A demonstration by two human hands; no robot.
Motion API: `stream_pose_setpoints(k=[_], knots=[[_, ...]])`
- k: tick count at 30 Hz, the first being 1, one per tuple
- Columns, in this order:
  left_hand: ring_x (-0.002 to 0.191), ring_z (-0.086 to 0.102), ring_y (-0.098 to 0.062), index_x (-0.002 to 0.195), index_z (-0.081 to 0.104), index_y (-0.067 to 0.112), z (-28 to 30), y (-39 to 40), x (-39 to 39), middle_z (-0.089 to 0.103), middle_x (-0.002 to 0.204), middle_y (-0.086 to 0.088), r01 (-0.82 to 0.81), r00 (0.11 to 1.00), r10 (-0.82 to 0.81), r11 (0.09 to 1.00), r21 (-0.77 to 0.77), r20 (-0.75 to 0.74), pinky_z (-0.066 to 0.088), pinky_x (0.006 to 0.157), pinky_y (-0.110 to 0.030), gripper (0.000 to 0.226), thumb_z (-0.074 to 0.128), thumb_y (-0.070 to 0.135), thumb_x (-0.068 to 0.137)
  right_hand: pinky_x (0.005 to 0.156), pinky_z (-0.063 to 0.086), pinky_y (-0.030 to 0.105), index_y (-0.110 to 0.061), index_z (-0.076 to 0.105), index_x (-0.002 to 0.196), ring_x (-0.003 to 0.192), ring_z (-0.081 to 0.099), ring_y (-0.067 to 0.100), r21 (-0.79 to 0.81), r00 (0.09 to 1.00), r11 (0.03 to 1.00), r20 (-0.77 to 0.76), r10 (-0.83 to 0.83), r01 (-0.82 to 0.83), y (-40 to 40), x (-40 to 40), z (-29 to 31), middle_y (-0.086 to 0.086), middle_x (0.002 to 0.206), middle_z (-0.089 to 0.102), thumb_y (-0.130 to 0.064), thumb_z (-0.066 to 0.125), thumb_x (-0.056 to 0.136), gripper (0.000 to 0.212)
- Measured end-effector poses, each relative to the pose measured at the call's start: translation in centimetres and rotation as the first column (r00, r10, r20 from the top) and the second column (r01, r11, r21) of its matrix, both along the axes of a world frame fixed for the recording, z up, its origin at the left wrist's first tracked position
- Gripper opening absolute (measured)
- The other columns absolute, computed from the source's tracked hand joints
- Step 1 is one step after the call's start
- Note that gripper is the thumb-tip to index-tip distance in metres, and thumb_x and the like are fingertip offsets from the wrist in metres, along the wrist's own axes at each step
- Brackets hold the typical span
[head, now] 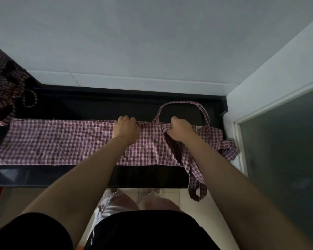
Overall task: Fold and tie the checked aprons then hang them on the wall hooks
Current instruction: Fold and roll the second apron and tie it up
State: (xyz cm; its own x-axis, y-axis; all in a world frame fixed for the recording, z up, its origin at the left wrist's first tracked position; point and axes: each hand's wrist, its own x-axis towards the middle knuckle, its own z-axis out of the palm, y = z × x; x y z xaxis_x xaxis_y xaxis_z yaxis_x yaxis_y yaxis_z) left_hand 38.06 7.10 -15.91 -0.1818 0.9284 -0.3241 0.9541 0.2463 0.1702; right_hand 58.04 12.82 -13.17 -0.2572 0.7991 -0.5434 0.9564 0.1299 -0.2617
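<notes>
- Here, the red-and-white checked cotton apron [61, 141] lies flat on the black glossy counter [143, 175], its long axis running left to right, skirt end to the left and bib end to the right.
- Its neck loop [181, 103] arches over the far right of the counter, and one long checked waist tie [195, 179] trails off the near edge and hangs down on the right.
- My left hand [126, 129] sits about the middle of the apron's far edge, fingers curled over it, gripping the cloth.
- My right hand [181, 129] is just to the right, at the base of the bib, pinching a tie or fold of cloth where the ties cross.
- The hands are close together; the long skirt stretches away left of my left hand, so I judge the coming fold runs along that axis.
- A second heap of checked aprons [5, 87] is bunched at the far left.
</notes>
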Motion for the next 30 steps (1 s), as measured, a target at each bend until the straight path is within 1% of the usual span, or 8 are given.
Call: stream_pose_setpoints(k=[6, 10, 14, 17, 19, 21, 26, 30], knots=[[0.109, 0.052, -0.029, 0.114, 0.054, 0.011, -0.7, 0.0, 0.2, 0.058, 0.115, -0.011, -0.014, 0.998, 0.018, 0.997, 0.073, -0.058, 0.042, 0.098, -0.045, 0.025, 0.041, 0.026, 0.098, 0.047, 0.037, 0.027, -0.002, 0.021, 0.151, 0.061, 0.051, 0.016, 0.007, 0.999, 1.000, 0.032, -0.023, 0.023, 0.6, -0.1, 0.1, 0.005, 0.077, 0.055, -0.008, 0.052, 0.096, 0.063], [0.112, 0.050, -0.032, 0.113, 0.054, 0.009, -1.6, -0.6, 0.3, 0.056, 0.117, -0.014, -0.019, 0.987, 0.041, 0.990, 0.140, -0.154, 0.038, 0.104, -0.049, 0.023, 0.040, 0.018, 0.097, 0.050, 0.041, 0.029, -0.004, 0.034, 0.146, 0.065, 0.054, 0.018, 0.044, 0.993, 0.999, 0.116, 0.026, -0.032, 1.1, -0.6, -0.7, 0.005, 0.081, 0.056, -0.005, 0.050, 0.097, 0.052], [0.113, 0.050, -0.035, 0.119, 0.053, 0.008, -2.5, -2.1, 1.9, 0.054, 0.123, -0.017, 0.040, 0.999, -0.025, 0.932, 0.361, -0.047, 0.041, 0.098, -0.052, 0.035, 0.042, 0.020, 0.089, 0.062, 0.051, 0.036, -0.005, 0.046, 0.136, 0.076, 0.060, 0.024, 0.089, 0.988, 0.994, 0.148, 0.049, -0.063, 1.4, -1.0, -1.5, 0.007, 0.088, 0.060, -0.009, 0.053, 0.096, 0.041], [0.138, 0.035, -0.038, 0.143, 0.041, 0.018, -3.4, -4.1, 3.6, 0.040, 0.148, -0.015, 0.142, 0.984, -0.164, 0.960, 0.241, 0.075, 0.026, 0.112, -0.059, 0.054, 0.040, 0.045, 0.096, 0.060, 0.049, 0.035, -0.007, 0.040, 0.141, 0.077, 0.061, 0.024, 0.060, 0.987, 0.997, 0.157, 0.045, -0.055, 1.5, -1.2, -1.6, 0.007, 0.089, 0.061, -0.010, 0.053, 0.096, 0.046], [0.152, 0.002, -0.035, 0.157, 0.010, 0.024, -4.5, -5.2, 3.6, 0.006, 0.165, -0.011, 0.194, 0.979, -0.198, 0.977, 0.086, 0.047, -0.001, 0.118, -0.060, 0.071, 0.023, 0.062, 0.098, 0.066, 0.050, 0.037, -0.010, 0.036, 0.143, 0.081, 0.062, 0.025, 0.036, 0.984, 0.997, 0.167, 0.055, -0.062, 1.4, -1.1, -1.6, 0.007, 0.092, 0.060, -0.009, 0.054, 0.095, 0.051], [0.151, -0.017, -0.030, 0.156, -0.011, 0.027, -5.2, -5.8, 2.5, -0.016, 0.164, -0.007, 0.223, 0.975, -0.224, 0.974, 0.029, 0.002, -0.012, 0.117, -0.061, 0.082, 0.008, 0.074, 0.092, 0.079, 0.052, 0.041, -0.012, 0.034, 0.144, 0.087, 0.061, 0.026, 0.035, 0.976, 0.995, 0.200, 0.088, -0.097, 1.3, -0.6, -1.3, 0.006, 0.094, 0.058, -0.005, 0.055, 0.093, 0.056], [0.147, -0.029, -0.030, 0.153, -0.023, 0.027, -4.2, -5.8, -1.1, -0.030, 0.160, -0.007, 0.286, 0.957, -0.288, 0.953, -0.099, -0.013, -0.014, 0.116, -0.062, 0.116, 0.017, 0.096, 0.069, 0.093, 0.046, 0.042, -0.012, 0.056, 0.131, 0.111, 0.059, 0.031, -0.026, 0.891, 0.999, 0.453, 0.043, -0.035, 1.9, 2.1, 1.1, 0.011, 0.123, 0.061, -0.012, 0.055, 0.095, 0.036], [0.146, -0.029, -0.032, 0.154, -0.022, 0.027, -3.0, -5.0, -1.9, -0.032, 0.159, -0.008, 0.304, 0.950, -0.312, 0.935, -0.184, -0.014, -0.011, 0.116, -0.064, 0.134, 0.044, 0.097, 0.060, 0.077, 0.042, 0.035, -0.007, 0.056, 0.130, 0.113, 0.060, 0.032, 0.226, 0.844, 0.962, 0.476, -0.247, 0.155, 3.7, 5.0, 4.1, 0.015, 0.128, 0.058, -0.010, 0.051, 0.097, 0.033]])
